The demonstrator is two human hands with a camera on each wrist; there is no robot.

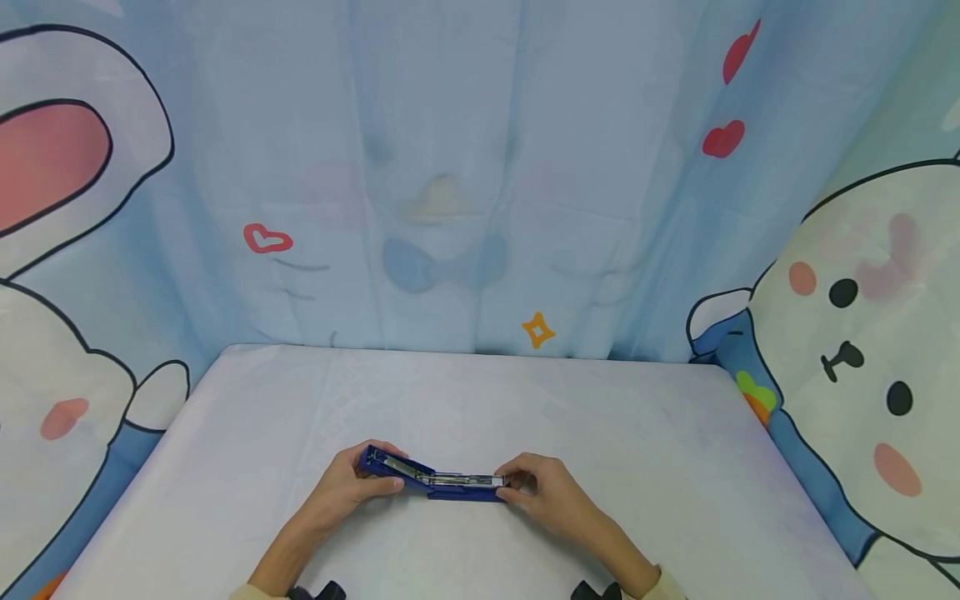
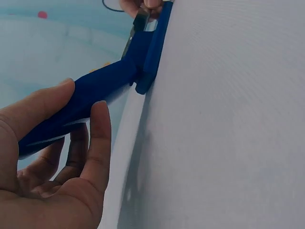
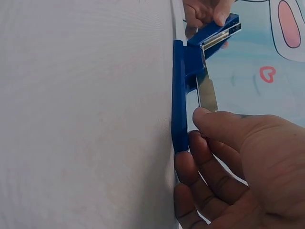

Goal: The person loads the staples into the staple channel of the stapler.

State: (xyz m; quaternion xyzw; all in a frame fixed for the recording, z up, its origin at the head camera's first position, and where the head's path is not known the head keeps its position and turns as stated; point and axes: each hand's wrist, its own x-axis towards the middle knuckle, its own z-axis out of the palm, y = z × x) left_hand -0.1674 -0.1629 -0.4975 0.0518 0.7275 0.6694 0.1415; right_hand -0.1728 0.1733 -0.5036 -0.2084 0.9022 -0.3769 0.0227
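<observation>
A blue stapler (image 1: pixel 465 493) lies on the white table with its top arm swung open to the left, baring the metal staple channel (image 3: pixel 207 93). My left hand (image 1: pixel 365 475) grips the raised top arm (image 2: pixel 102 86) between thumb and fingers. At the other end, my right hand (image 1: pixel 536 485) pinches the front of the channel, its thumb on the metal and its fingers by the base (image 3: pixel 179 105). Whether staples lie in the channel is too small to tell.
The white tabletop (image 1: pixel 600 417) spreads around the stapler. Behind the table's far edge hangs a light blue curtain (image 1: pixel 450 108) with cartoon animals and hearts. Black wrist mounts (image 1: pixel 328 592) show at the bottom of the head view.
</observation>
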